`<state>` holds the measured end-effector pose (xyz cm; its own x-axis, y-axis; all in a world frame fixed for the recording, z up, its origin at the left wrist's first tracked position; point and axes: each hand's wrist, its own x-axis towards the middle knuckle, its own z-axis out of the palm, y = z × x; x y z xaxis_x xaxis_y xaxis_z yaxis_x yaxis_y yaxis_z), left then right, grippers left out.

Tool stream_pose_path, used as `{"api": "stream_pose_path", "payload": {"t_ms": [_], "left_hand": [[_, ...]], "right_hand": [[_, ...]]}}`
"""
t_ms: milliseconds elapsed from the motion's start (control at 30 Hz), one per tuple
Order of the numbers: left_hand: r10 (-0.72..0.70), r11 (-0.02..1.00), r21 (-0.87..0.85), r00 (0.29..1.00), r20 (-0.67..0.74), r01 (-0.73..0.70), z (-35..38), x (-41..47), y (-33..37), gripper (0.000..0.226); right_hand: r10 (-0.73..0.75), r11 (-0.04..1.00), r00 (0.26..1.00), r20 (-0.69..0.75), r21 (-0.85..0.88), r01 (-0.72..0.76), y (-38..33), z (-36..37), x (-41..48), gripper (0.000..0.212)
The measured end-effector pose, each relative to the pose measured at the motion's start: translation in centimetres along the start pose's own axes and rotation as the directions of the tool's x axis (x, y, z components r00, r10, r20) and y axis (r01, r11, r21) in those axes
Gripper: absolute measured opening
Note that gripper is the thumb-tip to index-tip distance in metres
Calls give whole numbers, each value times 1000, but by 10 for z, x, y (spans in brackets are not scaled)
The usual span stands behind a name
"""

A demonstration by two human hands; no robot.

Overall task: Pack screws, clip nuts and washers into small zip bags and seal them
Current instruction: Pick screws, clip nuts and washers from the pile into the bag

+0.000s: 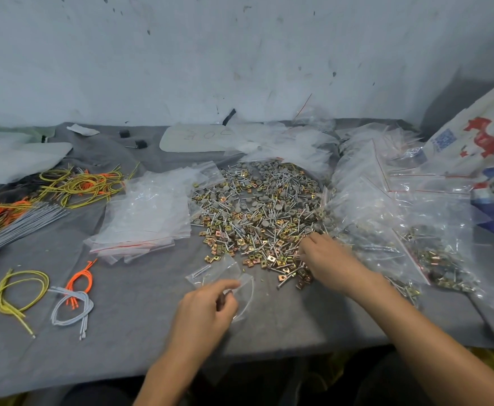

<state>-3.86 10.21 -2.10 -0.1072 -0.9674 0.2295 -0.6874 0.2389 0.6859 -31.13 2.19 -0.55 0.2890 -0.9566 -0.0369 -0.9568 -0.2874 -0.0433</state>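
A big loose heap of screws, brass clip nuts and grey washers covers the middle of the grey table. At its near right edge my right hand reaches into the parts, fingers curled down among them; what they hold is hidden. My left hand pinches the mouth of a small clear zip bag that lies just in front of the heap, with a screw or two showing inside. A stack of empty zip bags lies to the left of the heap.
Filled and sealed bags pile up on the right, beside a printed sack. Yellow, orange and grey cord loops lie at the left, with more cords behind. The table's front edge runs close to my forearms.
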Motion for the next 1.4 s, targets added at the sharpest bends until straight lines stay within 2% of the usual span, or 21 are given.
{"api": "stream_pose_path", "payload": {"t_ms": [233,400,500,600,700,800,967,1100,1200,1300,1400], "left_hand": [[-35,998,-46,999,-5,34,10,-2,-6,26],[-41,995,-95,997,-69,34,16,-5,-8,26],[-40,993,-115,993,-111,27,20,-9,-8,28],[-3,996,-92,987,-161,-12,22,-11,-9,31],[49,997,-46,978,-203,-59,23,-13,-7,28],[93,995,3,965,-245,-95,24,-16,-6,30],[135,991,43,963,-233,-128,23,-20,-7,30],[158,987,59,967,-200,-149,23,-20,-3,31],[162,987,40,967,-198,-157,21,-20,-1,32],[117,993,7,971,-208,-118,16,-20,1,32],[50,997,-45,979,-196,-60,12,-20,3,33]], "right_hand": [[51,992,998,-24,119,-47,-2,-11,-9,15],[109,977,986,-123,196,-84,-6,-27,-21,16],[83,955,974,-211,296,-18,-18,-33,-40,13],[-24,922,983,-182,375,92,-50,-32,-62,9],[-86,917,986,-142,375,134,-80,-25,-68,10],[-80,929,986,-146,347,126,-100,-23,-63,15],[-102,946,984,-147,291,141,-115,-29,-53,14],[-87,961,987,-133,248,118,-118,-31,-48,16],[-70,955,990,-120,278,101,-127,-28,-47,20],[-20,922,982,-185,376,90,-127,-29,-53,16],[96,852,966,-241,521,46,-118,-36,-62,9]]}}
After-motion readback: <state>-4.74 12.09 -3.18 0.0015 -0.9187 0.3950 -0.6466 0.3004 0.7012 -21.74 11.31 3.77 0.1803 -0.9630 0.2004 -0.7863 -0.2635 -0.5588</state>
